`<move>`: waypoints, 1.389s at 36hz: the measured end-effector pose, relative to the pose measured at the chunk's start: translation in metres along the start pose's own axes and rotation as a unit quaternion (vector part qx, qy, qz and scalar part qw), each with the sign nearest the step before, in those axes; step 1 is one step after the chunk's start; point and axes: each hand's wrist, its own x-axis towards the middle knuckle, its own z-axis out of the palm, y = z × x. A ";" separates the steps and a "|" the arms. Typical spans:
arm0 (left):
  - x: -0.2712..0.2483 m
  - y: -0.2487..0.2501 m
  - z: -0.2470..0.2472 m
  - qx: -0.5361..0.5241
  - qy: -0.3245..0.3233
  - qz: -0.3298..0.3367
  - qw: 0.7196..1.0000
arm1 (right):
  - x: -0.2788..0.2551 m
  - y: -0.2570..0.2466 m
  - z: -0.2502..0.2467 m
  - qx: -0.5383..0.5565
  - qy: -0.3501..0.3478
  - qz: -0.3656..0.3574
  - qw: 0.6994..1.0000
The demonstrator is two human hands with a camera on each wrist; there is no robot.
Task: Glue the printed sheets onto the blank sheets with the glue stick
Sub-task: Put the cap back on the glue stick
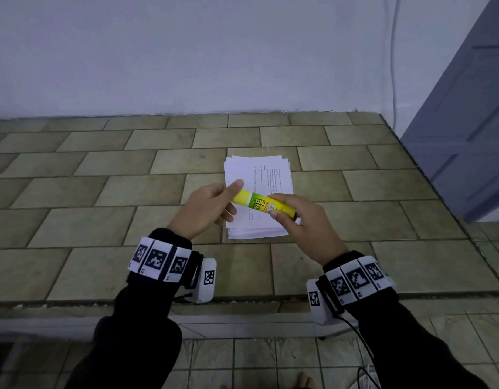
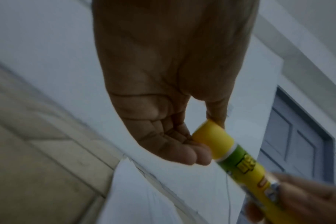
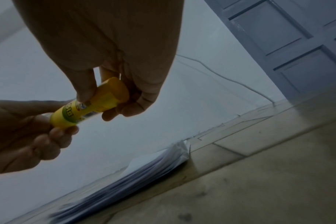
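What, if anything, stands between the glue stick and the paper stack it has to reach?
Only its own cap, still on and pinched by the left hand. The right hand grips the glue stick above the paper stack; nothing else intervenes.

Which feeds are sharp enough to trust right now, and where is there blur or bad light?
Head view: evenly lit and sharp, glue stick label and paper stack clear, edges bent by the wide lens. Left wrist view: dim, left hand backlit, right hand smeared. Right wrist view: dim, both hands in silhouette, stack edge blurred.
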 end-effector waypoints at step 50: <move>0.002 -0.015 -0.002 -0.042 -0.098 0.094 0.990 | 0.000 0.005 0.001 0.056 -0.010 0.035 0.998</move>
